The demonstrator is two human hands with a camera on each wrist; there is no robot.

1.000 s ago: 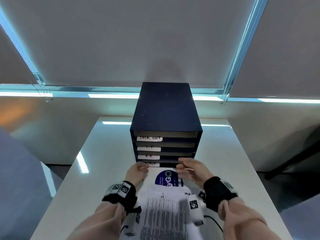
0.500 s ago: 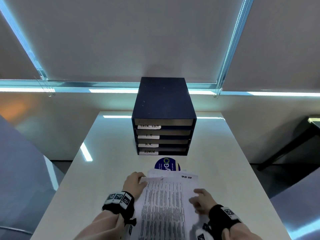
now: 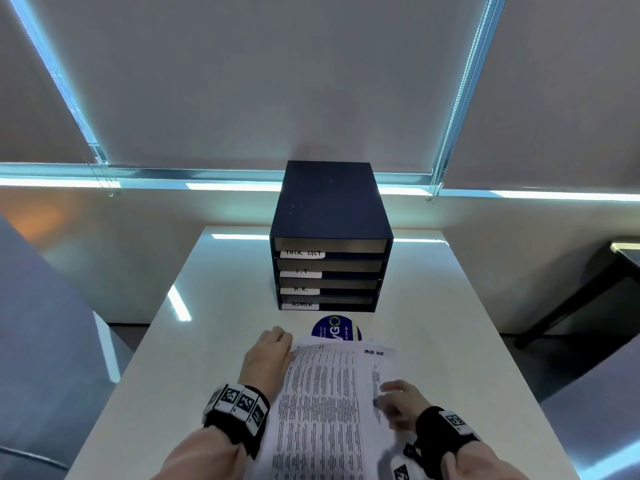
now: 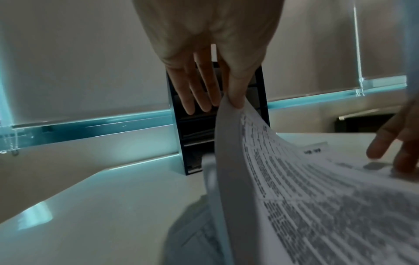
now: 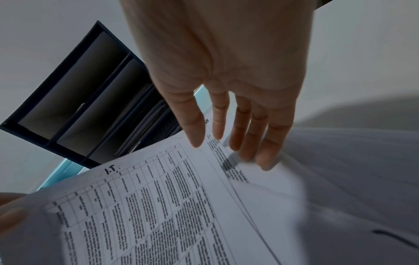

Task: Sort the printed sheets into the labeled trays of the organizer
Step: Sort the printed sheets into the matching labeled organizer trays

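A dark blue organizer [image 3: 330,216] stands at the table's far middle, its trays labeled TASK LIST, I.T, H.R. and ADMIN. In front of it lies a pile of printed sheets [image 3: 322,410]. The top sheet [image 5: 158,206] is marked I.T.; a sheet marked TASK LIST [image 3: 375,355] shows under it on the right. My left hand [image 3: 270,358] pinches the top sheet's left edge [image 4: 229,125] between thumb and finger and lifts it into a curl. My right hand [image 3: 398,403] presses straight fingers [image 5: 267,154] on the sheets near their right side.
A round blue sticker [image 3: 334,329] shows on the white table [image 3: 194,358] between pile and organizer. Sheets lie in the lower trays [image 5: 145,125]. Roller blinds cover the window behind. Grey seating [image 3: 41,341] flanks the table on the left, a dark table [image 3: 595,292] on the right.
Both hands have drawn back from the organizer's bottom tray to the pile. The left hand has taken hold of the I.T. sheet's edge; the right hand now presses on the sheets.
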